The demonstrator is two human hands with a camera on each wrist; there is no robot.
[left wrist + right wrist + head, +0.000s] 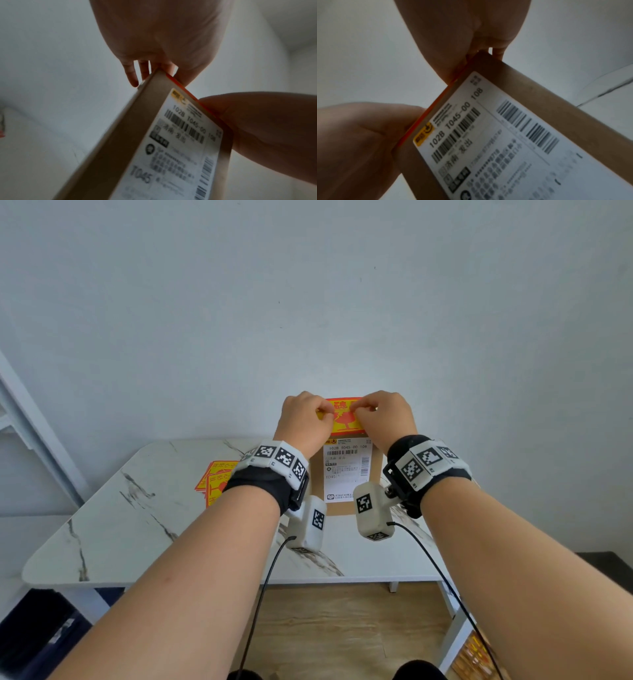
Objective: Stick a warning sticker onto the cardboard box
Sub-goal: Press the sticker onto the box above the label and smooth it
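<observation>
Both hands meet at the centre of the head view, over the far end of the box. The left hand (303, 419) has its fingers curled, pinching the left part of the warning sticker (344, 415), and the right hand (385, 414) pinches the right part in the same way, knuckles up, the two nearly touching each other. The sticker, red-bordered and yellow with a red broken-glass sign, has its long axis running left to right across the frame, its print upright to the wearer. Whether it is fully pressed down cannot be told. It lies at the far end of the cardboard box (375, 474), just above the white shipping label (346, 470). The box's long axis runs away from the person toward the wall, and the wrist views show its brown side walls and the label at a slant. The box rests on the marbled white worktop (113, 529). Left of centre on the worktop lies a pile of spare stickers (217, 477), partly hidden behind the left wrist.
</observation>
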